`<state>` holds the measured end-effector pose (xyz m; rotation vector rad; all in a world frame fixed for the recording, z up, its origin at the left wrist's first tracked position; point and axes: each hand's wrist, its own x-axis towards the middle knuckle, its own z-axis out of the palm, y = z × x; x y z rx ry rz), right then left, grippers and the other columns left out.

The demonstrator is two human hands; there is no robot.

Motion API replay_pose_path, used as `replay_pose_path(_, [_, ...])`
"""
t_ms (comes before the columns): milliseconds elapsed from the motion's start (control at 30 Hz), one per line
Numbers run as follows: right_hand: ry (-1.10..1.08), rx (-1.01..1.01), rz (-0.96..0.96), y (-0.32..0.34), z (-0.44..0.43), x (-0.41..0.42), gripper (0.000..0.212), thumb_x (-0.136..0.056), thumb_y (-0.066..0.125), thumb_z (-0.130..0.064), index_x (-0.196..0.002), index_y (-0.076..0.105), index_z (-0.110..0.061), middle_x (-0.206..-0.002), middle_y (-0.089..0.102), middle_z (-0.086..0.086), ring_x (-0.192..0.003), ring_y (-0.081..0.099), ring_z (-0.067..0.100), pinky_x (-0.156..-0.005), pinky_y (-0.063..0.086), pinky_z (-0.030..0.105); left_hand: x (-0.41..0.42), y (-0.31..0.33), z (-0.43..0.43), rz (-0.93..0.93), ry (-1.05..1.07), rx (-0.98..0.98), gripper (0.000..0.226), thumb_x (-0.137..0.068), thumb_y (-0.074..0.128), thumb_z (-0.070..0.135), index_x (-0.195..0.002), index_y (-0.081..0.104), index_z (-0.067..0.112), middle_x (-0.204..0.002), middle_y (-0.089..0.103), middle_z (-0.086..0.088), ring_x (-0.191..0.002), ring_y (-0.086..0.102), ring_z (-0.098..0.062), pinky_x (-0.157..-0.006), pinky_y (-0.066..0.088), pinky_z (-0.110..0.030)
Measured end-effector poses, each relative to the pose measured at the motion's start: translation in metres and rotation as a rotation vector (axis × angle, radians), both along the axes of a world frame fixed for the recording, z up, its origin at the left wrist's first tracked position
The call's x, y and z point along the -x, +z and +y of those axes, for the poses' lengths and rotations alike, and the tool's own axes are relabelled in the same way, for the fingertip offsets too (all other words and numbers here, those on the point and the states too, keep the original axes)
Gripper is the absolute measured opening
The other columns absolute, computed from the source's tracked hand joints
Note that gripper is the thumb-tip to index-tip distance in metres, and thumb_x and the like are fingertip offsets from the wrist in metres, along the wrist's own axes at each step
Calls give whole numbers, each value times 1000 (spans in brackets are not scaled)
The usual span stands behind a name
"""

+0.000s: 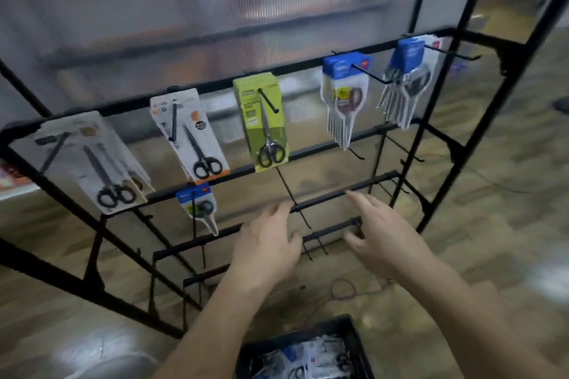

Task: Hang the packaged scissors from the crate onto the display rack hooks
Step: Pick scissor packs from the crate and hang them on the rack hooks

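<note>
We faced a black wire rack (92,290) standing on a wooden floor (492,200). Hanging packs of scissors (261,120) filled five hooks along its top bar, and one small blue pack (198,206) hung from the bar below. A black crate (295,337) sat at the bottom edge, nearest us, with more packs (308,360) lying inside. Our left hand (268,249) and right hand (381,240) reached side by side toward the lower bars, fingers loosely spread, holding nothing. Blur hid whether either touched the bars.
</note>
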<state>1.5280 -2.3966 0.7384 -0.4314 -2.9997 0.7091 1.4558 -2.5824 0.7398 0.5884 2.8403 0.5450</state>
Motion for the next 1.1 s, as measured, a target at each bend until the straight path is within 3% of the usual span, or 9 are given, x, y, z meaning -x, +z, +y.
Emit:
replay_pose_path(167, [82,-65,-77,-17,16,-13,68,-97,56,-36,-157,27,-24,-154,43,0,-136,45,22,-110,42,36,-31,-15,8,38,61,7,61,-101,53,38,-158,31,29,-154,44,2,-139,43,-23,-114,39,-42])
replay_pose_path(400, [194,-121,-163,-27,-2,-29,64,-95,56,-34,-153,31,-22,-151,46,3,-135,46,27,-107,41,38,-73,-40,-29,51,173,82,51,-102,51,43,-149,42,25,-143,53,0,-131,48,-22,-110,40,-41])
replay_pose_path(533, [170,-111,-190,-39,-29,-44,64,-96,55,-35,-153,30,-22,-152,45,3,-135,45,27,-106,40,38,-72,-47,-53,72,119,108,50,-103,48,47,-148,42,27,-145,51,1,-133,47,-22,-111,39,-41])
replay_pose_path(833, [115,-125,-337,-83,-77,-77,63,-95,56,-35,-152,32,-23,-150,47,6,-133,48,31,-106,43,41,-85,-103,-92,-84,-5,94,58,-101,53,44,-154,40,25,-151,51,-3,-138,45,-27,-114,37,-43])
replay_pose_path(967, [160,-144,-341,-98,-72,-75,66,-96,56,-38,-155,28,-26,-153,44,2,-136,46,28,-107,42,43,-103,-130,-91,-138,30,69,59,-103,51,43,-157,36,24,-156,45,-3,-144,38,-25,-119,34,-44])
replay_pose_path(1100, [237,-163,-425,-152,-56,-65,59,-96,55,-38,-150,34,-27,-150,46,4,-132,49,32,-104,44,45,-119,-189,-80,-205,79,74,59,-102,51,42,-156,37,22,-151,47,-2,-139,41,-26,-114,37,-41])
